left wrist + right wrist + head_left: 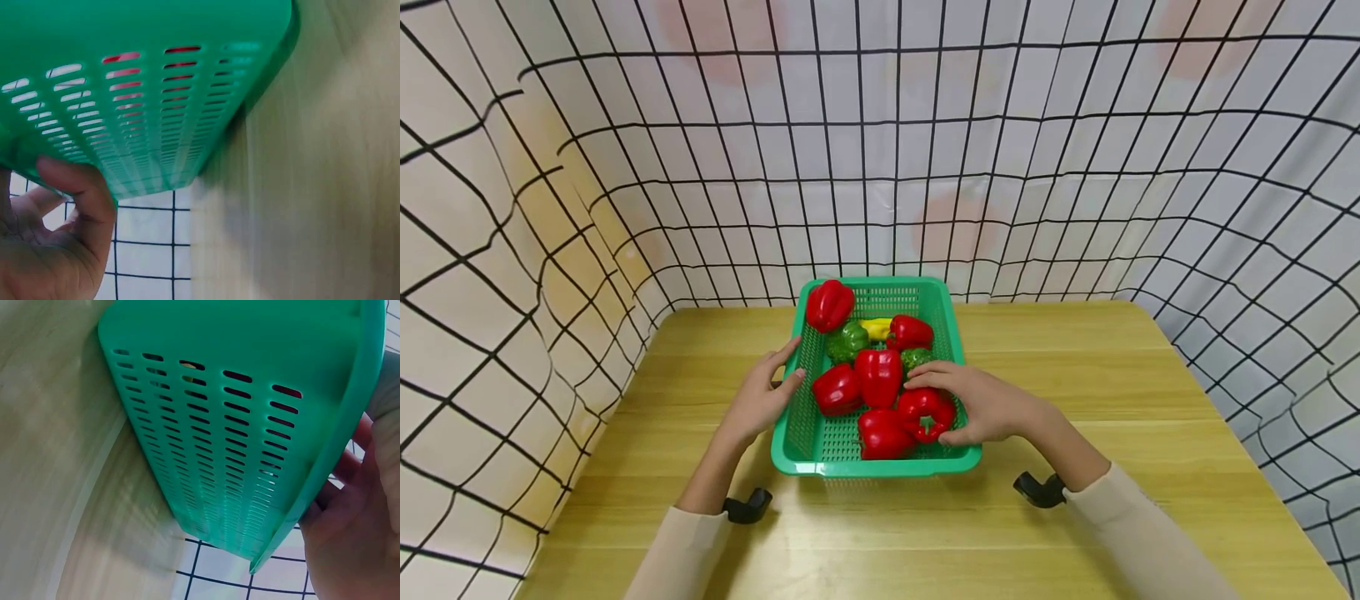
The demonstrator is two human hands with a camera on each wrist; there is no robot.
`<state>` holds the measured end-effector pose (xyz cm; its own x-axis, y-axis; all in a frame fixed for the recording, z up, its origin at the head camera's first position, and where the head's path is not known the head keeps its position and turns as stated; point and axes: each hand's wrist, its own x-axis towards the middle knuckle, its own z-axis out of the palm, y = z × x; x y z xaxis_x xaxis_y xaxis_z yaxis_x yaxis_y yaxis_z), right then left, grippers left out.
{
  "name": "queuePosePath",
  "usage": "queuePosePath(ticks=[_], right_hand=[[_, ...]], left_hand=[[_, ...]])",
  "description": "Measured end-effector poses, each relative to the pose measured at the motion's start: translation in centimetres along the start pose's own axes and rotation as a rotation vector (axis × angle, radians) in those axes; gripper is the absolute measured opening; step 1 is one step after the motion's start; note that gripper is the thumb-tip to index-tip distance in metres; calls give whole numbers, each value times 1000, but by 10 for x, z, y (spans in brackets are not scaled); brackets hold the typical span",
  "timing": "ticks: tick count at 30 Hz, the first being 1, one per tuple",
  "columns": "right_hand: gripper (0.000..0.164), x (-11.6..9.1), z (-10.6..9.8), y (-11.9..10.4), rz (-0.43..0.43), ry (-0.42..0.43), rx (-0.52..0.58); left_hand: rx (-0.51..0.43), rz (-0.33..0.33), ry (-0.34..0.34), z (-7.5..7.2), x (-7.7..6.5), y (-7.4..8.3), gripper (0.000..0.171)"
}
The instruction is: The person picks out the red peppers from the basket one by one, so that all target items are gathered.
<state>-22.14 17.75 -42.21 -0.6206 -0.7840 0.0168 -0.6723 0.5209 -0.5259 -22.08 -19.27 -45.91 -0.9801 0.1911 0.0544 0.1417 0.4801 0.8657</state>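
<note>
A green plastic basket (pixel 955 333) on the table holds several red bell peppers, among them one at its centre (pixel 878 377) and one at the front (pixel 883 435). My right hand (pixel 988 404) reaches over the right rim, its fingers and thumb around the red bell pepper (pixel 927 414) in the front right corner. In the right wrist view, the basket wall hides most of those fingers. At the left rim, my left hand (pixel 765 394) touches the basket with spread fingers and thumb. The left wrist view shows its thumb (pixel 72 178) near the basket's slotted wall.
A dark green vegetable (pixel 847 342), a bumpy green one (pixel 916 359) and a yellow one (pixel 876 329) lie among the peppers. A black wire grid (pixel 895 179) encloses the wooden table (pixel 1060 350) at the back and sides. Black devices (pixel 748 506) are worn at both wrists.
</note>
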Motion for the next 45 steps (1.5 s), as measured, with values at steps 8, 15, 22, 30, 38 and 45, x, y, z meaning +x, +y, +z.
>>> queuePosePath(ticks=[8, 15, 22, 30, 38, 45], right_hand=[[67, 2, 2, -1, 11, 16, 21], [66, 3, 6, 3, -2, 98, 58], [68, 3, 10, 6, -44, 175, 123], [69, 0, 7, 6, -43, 270, 195], [66, -4, -1, 14, 2, 398, 197], [66, -12, -18, 20, 46, 516, 265]], left_hand=[[-33, -41, 51, 3, -1, -1, 58], [-73, -58, 65, 5, 0, -2, 56], [-136, -83, 89, 8, 0, 1, 54], [-151, -71, 122, 9, 1, 1, 52], [-176, -69, 119, 9, 0, -2, 52], [-190, -63, 99, 9, -1, -2, 53]])
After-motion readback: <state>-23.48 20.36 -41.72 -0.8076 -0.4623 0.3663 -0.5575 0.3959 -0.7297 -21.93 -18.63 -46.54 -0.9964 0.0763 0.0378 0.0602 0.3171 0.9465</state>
